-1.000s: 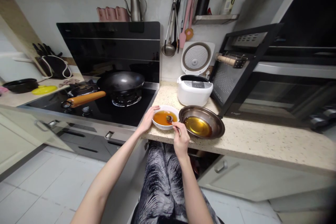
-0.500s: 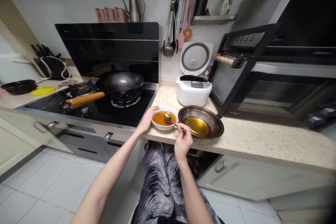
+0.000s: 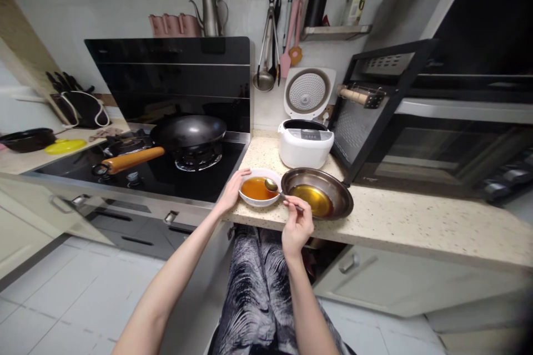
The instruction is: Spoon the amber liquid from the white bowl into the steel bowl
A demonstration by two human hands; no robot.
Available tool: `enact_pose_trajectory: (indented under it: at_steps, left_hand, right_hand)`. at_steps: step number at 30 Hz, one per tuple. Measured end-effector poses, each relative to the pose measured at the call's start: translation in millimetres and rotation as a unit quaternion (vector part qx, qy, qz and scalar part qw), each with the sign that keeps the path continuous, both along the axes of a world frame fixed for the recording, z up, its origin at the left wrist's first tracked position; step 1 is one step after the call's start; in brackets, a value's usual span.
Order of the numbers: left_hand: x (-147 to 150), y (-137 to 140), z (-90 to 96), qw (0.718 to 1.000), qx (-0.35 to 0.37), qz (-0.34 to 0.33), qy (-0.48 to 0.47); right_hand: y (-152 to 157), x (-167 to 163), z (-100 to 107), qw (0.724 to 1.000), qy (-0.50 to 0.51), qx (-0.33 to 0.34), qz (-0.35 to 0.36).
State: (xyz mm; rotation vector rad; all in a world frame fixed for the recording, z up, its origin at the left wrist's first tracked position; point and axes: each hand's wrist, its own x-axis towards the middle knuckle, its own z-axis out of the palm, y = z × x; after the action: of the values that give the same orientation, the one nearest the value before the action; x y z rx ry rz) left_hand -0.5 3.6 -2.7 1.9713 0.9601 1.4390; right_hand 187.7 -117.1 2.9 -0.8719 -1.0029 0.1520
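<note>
A white bowl (image 3: 261,203) of amber-brown liquid stands near the counter's front edge. My left hand (image 3: 233,191) rests against its left rim, fingers laid along the outside and tips at the top edge. Pinched in my right hand (image 3: 298,224) is a metal spoon (image 3: 271,184), its round head over the right part of the bowl. Right beside the bowl sits a dark metal basin (image 3: 343,199) with yellow oily liquid in the bottom. My right hand is in front of the basin's left side.
Behind the bowl is a white rice cooker (image 3: 306,150), lid raised. A wok (image 3: 189,132) with a wooden handle sits on the gas stove (image 3: 183,180) at left. A black rack (image 3: 370,116) and oven (image 3: 441,150) stand at right. Utensils (image 3: 272,39) hang on the wall.
My right hand and the spoon have moved a little to the right, toward the bowl's right rim. My left hand stays at the bowl.
</note>
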Motion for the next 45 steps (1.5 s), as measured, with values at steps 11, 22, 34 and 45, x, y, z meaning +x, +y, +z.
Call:
enact_pose_trajectory:
  at_steps: [11,22,34,45]
  left_hand:
    - [0,1,0.7,1.0,-0.001,-0.001,-0.001]
    - [0,-1,0.7,1.0,0.004,-0.004,0.001]
    - [0,-1,1.4,1.0,0.002,0.004,0.004]
    - [0,-1,1.6,1.0,0.003,0.0,0.002]
  right_hand:
    - [-5,21,9,0.998,0.004,0.027,-0.062]
    - [-1,45,4,0.975,-0.161,0.041,-0.146]
    - [3,58,-5,0.931,-0.355,0.04,-0.076]
    - [-4,48,3,0.963,-0.214,0.075,-0.144]
